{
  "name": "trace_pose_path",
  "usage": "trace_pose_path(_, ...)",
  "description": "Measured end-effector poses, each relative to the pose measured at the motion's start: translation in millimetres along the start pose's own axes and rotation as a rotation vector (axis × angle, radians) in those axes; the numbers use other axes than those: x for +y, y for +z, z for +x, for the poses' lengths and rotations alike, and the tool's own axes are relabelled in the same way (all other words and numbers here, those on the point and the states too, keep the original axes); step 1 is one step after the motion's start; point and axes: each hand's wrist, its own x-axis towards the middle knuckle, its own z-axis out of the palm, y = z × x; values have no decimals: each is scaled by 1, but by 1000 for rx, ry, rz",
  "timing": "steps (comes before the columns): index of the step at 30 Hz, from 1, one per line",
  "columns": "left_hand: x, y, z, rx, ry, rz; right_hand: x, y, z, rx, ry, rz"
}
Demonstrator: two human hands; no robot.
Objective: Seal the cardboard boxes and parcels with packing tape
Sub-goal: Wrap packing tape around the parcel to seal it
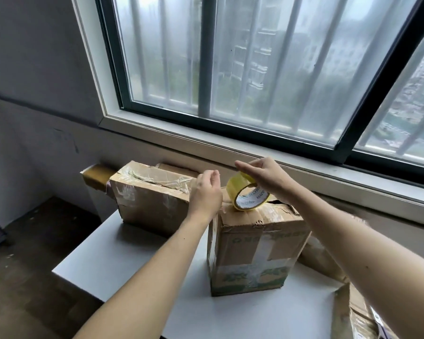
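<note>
A tall worn cardboard box (255, 253) with green print stands upright in the middle of the white table (123, 250). A roll of yellowish packing tape (246, 194) rests on edge on the box's top. My right hand (264, 177) grips the roll from above. My left hand (206, 194) presses on the box's top left corner, fingers curled; whether it pinches the tape end is hidden. A second box (152, 204), wrapped with clear tape over its top, lies tilted behind and to the left.
More crumpled cardboard parcels lie to the right (323, 260) and at the near right corner (360, 316). A brown block (96, 178) sits behind the taped box. A window sill (328, 177) runs close behind the table. Dark floor lies to the left.
</note>
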Motion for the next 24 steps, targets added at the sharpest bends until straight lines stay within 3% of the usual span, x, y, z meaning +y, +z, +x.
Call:
trace_pose_path(3,1,14,13,-169,-72,133,13,2,-7,84,128,323)
trace_pose_path(6,-13,24,15,-174,-99,230,23,8,-18,118,318,608)
trace_pose_path(8,-16,26,18,-180,-108,248,22,13,-19,139,350,723)
trace_pose_path(10,-11,25,17,-186,-96,279,15,9,-14,162,237,577)
trace_pose_path(13,-6,24,16,-203,-104,341,-5,-17,-5,128,-31,92)
trace_pose_path(17,-7,22,13,-199,-42,370,0,-70,-12,131,-145,-544)
trace_pose_path(20,-8,22,14,-189,5,449,28,-74,-30,69,-143,-564)
trace_pose_path(24,16,31,16,-135,129,616,39,-73,-33,133,-132,-478)
